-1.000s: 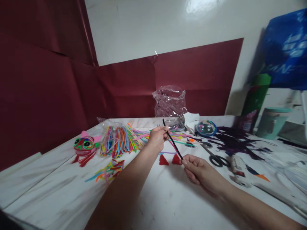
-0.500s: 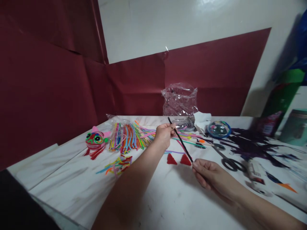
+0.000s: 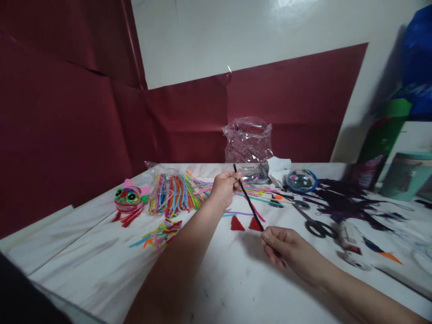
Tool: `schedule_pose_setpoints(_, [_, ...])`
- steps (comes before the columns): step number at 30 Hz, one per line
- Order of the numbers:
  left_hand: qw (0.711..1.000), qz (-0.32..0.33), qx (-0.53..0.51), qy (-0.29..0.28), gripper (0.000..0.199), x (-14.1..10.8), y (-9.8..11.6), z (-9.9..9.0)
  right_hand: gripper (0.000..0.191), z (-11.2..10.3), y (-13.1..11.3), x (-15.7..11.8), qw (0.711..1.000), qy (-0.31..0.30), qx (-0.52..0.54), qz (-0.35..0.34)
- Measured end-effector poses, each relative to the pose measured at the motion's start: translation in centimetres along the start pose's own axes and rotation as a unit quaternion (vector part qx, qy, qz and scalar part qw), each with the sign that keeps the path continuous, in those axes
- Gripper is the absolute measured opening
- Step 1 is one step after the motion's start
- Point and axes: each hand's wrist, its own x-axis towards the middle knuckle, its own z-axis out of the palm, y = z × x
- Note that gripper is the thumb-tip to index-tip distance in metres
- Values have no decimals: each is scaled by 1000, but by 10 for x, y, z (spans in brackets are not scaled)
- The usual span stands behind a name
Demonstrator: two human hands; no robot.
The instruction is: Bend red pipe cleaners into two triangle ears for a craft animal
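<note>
A black pipe cleaner [image 3: 250, 204] stretches slantwise between my two hands above the table. My left hand [image 3: 225, 186] pinches it near its upper end, and a short tip sticks out past the fingers. Its lower end is pinched between the thumb and fingers of my right hand [image 3: 281, 245]. Just behind it, two red fuzzy triangles lie on the white tabletop: a left one [image 3: 237, 223] in full view and a right one [image 3: 254, 224] partly covered by the black pipe cleaner. Pink and purple pipe cleaners lie loose beyond them.
Bundled coloured pipe cleaners [image 3: 175, 193] and short cut pieces [image 3: 157, 235] lie left, beside a frog-like figure [image 3: 128, 201]. Scissors [image 3: 315, 227], a glue gun [image 3: 353, 240], a clear round dish [image 3: 301, 181] and dark purple strips [image 3: 340, 200] are right. A clear plastic bag [image 3: 248, 144] stands behind.
The whole view has shifted slightly, so things sit a little further left. Both hands keep their pinch on the black pipe cleaner, which is held much the same way.
</note>
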Motion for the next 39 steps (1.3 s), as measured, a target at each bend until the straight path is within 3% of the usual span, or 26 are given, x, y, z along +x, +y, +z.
schedule_pose_setpoints(14, [993, -89, -5, -74, 14, 9, 11, -20, 47, -3, 8, 4, 997, 72, -20, -35])
schedule_pose_setpoints(21, [995, -95, 25, -22, 14, 16, 6, -20, 46, -8, 8, 8, 995, 37, -58, -70])
schedule_pose_setpoints(26, [993, -106, 56, 18, 29, 16, -6, -16, 45, 2, 4, 2, 994, 33, -70, -81])
schedule_pose_setpoints(30, [993, -98, 63, 26, 25, 15, -14, -13, 45, 7, 5, -1, 994, 1, -80, -77])
schedule_pose_setpoints(33, [995, -83, 51, 3, 15, 15, -11, -16, 46, 7, 6, 0, 992, 33, -73, -93])
schedule_pose_setpoints(39, [989, -101, 49, -91, 12, 10, -2, -20, 49, 2, 7, 6, 994, 71, -46, -65])
